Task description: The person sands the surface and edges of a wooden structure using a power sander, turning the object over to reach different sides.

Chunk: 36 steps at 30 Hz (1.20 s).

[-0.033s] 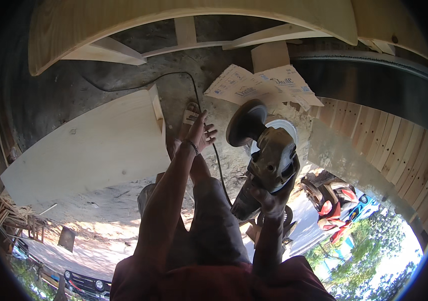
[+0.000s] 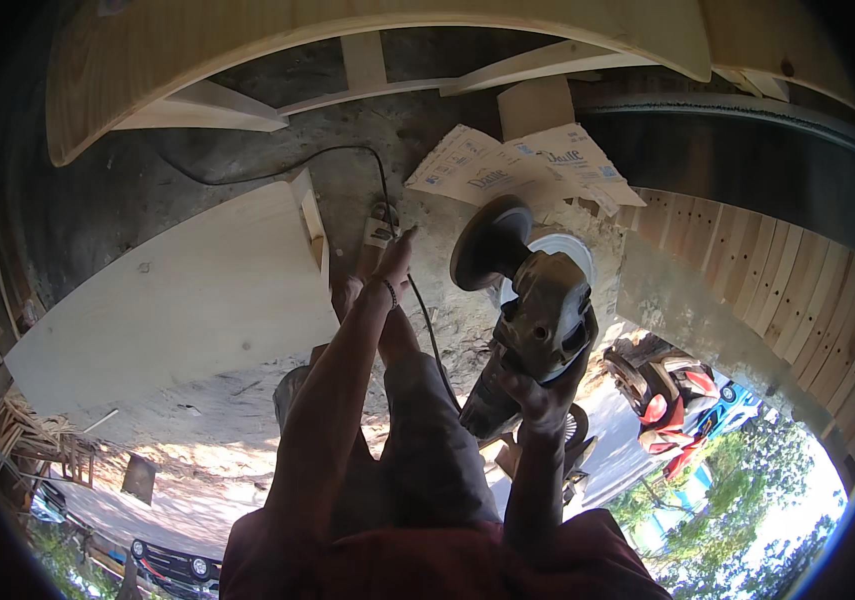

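Angle grinder (image 2: 532, 315) (disc upward) — right hand (image 2: 539, 392) fingers wrapping its body, left hand (image 2: 394, 262) fingers extending loosely together toward the cord (image 2: 425, 322).

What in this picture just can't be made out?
- Head view: the left hand covers whatever its fingers touch near the foot.
- The right hand hides the angle grinder grip.
- The black cord fades into shadow at its far end.
- The cardboard print is too small.

bare forearms, dark band on the left wrist (image 2: 388, 290), grey shorts (image 2: 427, 440), red shirt (image 2: 417, 560)
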Tool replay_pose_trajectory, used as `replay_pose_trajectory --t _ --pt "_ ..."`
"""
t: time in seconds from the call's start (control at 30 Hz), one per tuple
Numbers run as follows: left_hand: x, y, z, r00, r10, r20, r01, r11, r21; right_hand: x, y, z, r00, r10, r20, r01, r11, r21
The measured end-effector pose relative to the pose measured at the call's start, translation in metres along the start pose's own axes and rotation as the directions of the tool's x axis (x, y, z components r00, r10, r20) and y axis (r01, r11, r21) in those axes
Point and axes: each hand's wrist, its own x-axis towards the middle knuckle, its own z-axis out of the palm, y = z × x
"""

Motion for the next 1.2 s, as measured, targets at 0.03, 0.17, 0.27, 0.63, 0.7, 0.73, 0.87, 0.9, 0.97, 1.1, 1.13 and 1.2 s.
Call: replay_pose_trajectory --t 0.03,0.17,0.27,0.63,0.7,0.73,0.87,0.9,0.97,1.1,1.13,1.2 --pt "0.009 -0.013 0.002 0.985 0.032 -0.17 0.01 0.971 0.24 0.0 0.001 -0.003 1.0 0.006 -0.019 -0.006 1.0 0.002" --pt "0.023 -0.085 0.003 0.847 0.179 -0.501 0.217 0.743 0.633 0.007 -0.006 -0.016 0.995 0.082 -0.061 -0.081 0.996 0.025" --pt "0.023 -0.092 0.01 0.859 -0.367 -0.358 0.421 0.903 0.084 0.005 -0.01 -0.039 0.99 0.113 -0.081 -0.113 0.994 0.016" --pt "-0.01 0.131 -0.005 0.947 0.321 -0.029 -0.269 0.737 -0.62 0.005 0.004 -0.094 0.985 0.145 -0.097 -0.152 0.986 -0.073" --pt "-0.068 0.166 -0.04 0.892 0.451 -0.028 -0.362 0.676 -0.642 0.008 0.009 -0.085 0.97 0.23 -0.073 -0.231 0.973 -0.01" --pt "-0.096 0.169 -0.066 0.834 0.546 0.086 -0.376 0.675 -0.634 0.011 0.011 -0.076 0.954 0.293 -0.062 -0.291 0.956 0.046" --pt "-0.202 0.146 -0.144 0.744 0.592 -0.311 -0.669 0.665 -0.334 0.016 0.037 -0.03 0.896 0.445 0.005 -0.441 0.886 0.145" --pt "-0.231 0.135 -0.171 0.693 0.596 -0.407 -0.708 0.669 -0.226 0.018 0.043 -0.009 0.875 0.477 0.085 -0.484 0.855 0.184" --pt "-0.251 0.103 -0.216 0.591 0.56 -0.581 -0.715 0.697 -0.057 0.019 0.051 0.027 0.882 0.452 0.135 -0.468 0.876 0.12" --pt "-0.27 0.02 -0.332 0.411 0.455 -0.79 -0.794 0.605 -0.064 0.015 0.092 0.103 0.91 0.342 0.234 -0.364 0.93 0.056" --pt "-0.274 0.0 -0.357 0.395 0.445 -0.804 -0.813 0.576 -0.081 0.017 0.094 0.12 0.932 0.303 0.197 -0.304 0.952 -0.028" --pt "-0.277 -0.018 -0.383 0.273 0.325 -0.906 -0.814 0.58 -0.037 0.019 0.098 0.152 0.965 0.224 0.138 -0.193 0.959 -0.206"
